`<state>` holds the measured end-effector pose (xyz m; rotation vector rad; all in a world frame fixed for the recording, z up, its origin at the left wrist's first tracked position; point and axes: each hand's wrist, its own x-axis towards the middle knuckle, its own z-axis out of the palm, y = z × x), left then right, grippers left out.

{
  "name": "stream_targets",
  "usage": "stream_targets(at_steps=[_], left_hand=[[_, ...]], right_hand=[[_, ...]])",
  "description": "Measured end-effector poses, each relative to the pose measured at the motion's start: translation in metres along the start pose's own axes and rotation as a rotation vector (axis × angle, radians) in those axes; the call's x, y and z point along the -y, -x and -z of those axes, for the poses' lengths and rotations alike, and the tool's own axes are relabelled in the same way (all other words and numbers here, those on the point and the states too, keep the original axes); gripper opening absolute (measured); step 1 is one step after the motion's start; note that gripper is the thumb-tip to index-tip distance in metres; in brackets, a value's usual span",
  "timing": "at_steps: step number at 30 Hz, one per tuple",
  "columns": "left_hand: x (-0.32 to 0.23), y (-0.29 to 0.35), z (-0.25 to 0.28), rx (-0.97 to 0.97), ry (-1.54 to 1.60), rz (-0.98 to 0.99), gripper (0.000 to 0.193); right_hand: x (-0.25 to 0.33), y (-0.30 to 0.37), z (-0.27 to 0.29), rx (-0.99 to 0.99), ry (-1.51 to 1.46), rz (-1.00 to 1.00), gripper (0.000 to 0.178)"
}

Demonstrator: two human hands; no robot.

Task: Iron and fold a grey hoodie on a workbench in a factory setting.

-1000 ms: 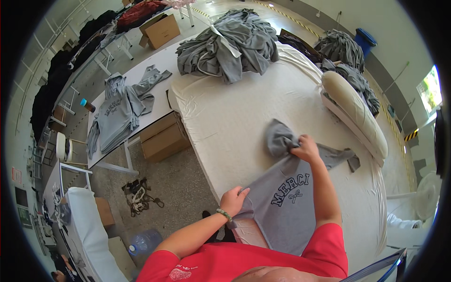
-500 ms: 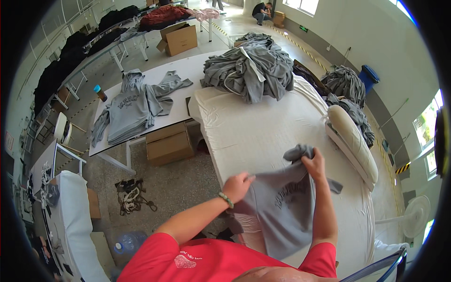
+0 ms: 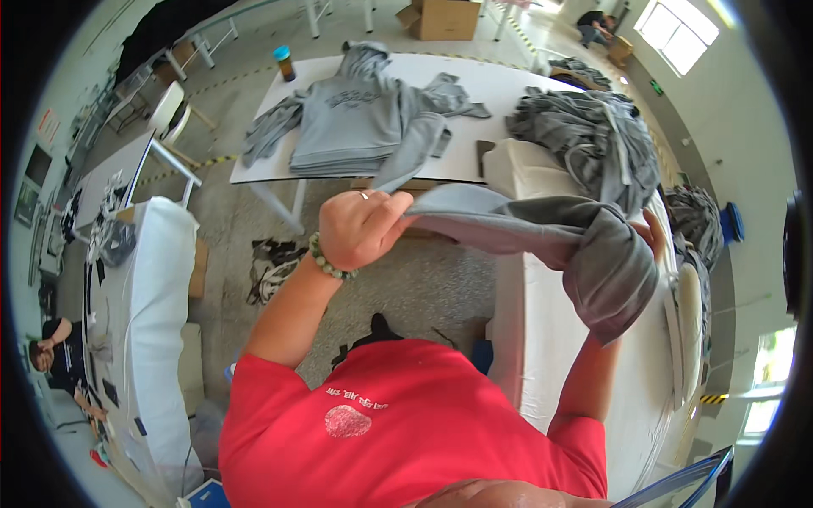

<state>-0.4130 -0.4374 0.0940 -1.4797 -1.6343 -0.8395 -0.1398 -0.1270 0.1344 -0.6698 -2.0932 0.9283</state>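
A grey hoodie (image 3: 517, 227) is stretched in the air between my two hands, its cloth sagging and bunched at the right end. My left hand (image 3: 364, 229) is closed on one edge of it, thumb and fingers pinched together. At the bunched end my right hand (image 3: 650, 235) grips the cloth, and most of that hand is hidden behind the folds. Beyond my left hand, a neat stack of grey hoodies (image 3: 351, 123) lies on a white table (image 3: 254, 169), printed front up, with sleeves spread and hood away from me.
A heap of grey garments (image 3: 584, 140) sits at the far end of the cream padded table (image 3: 559, 364) on my right. A blue-capped bottle (image 3: 284, 63) stands behind the stack. Dark straps (image 3: 275, 262) lie on the floor. A person (image 3: 63, 351) is at the left worktable (image 3: 118, 339).
The hoodie has been lifted off the padded table and carried forward and left. My body and view have turned left, toward the white table with the stack.
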Motion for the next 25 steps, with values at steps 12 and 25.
stream_targets(at_steps=[12, 25], left_hand=[[0.239, 0.059, 0.062, 0.131, -0.400, 0.001, 0.032], [0.397, 0.071, 0.061, 0.308, -0.487, 0.100, 0.038]], right_hand=[[0.079, -0.113, -0.253, -0.029, -0.003, 0.413, 0.032], [0.055, -0.215, -0.421, 0.185, -0.008, 0.311, 0.024]])
